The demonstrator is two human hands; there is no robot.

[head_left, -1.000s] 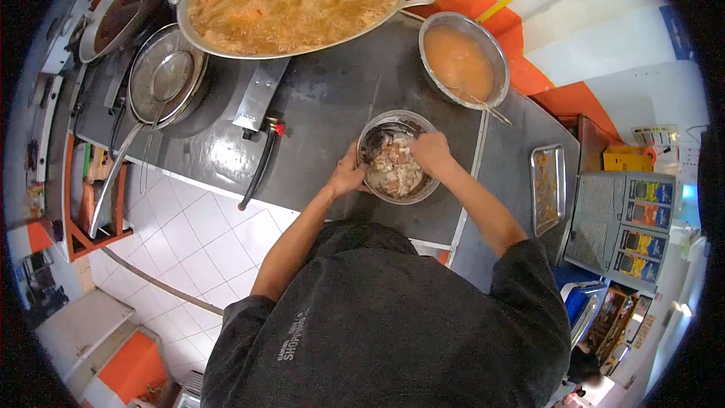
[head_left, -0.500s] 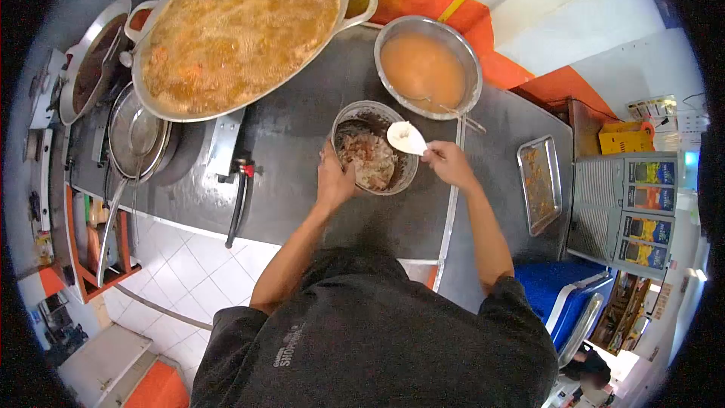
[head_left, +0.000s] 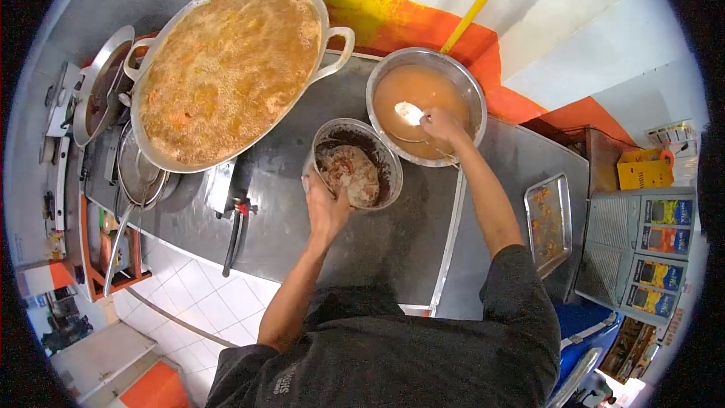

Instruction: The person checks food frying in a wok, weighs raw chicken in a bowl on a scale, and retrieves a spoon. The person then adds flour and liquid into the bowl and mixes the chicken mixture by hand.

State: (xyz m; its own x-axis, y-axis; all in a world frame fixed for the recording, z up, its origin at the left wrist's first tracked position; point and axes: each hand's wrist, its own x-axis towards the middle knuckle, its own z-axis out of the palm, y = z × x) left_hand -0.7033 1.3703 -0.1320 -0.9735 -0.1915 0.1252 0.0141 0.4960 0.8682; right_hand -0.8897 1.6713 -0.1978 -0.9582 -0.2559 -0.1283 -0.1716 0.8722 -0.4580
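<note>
My left hand grips the near left side of a metal bowl, which holds a pale floury mixture with reddish-brown bits and dark residue on its wall. Over a larger metal bowl of orange liquid, my right hand is closed on a white spoon with pale matter on it. Whether the spoon touches the liquid is unclear. A thin metal utensil leans at that bowl's near rim.
A wide pan of bubbling oil stands at the upper left, with strainers beside it. A black hose hangs over the counter's front edge. A metal tray with orange crumbs lies right; a yellow pipe runs along the wall.
My right hand has carried the white spoon from inside the mixture bowl, up past its rim, to over the orange liquid. The view has shifted; my left hand still holds the bowl, now tilted.
</note>
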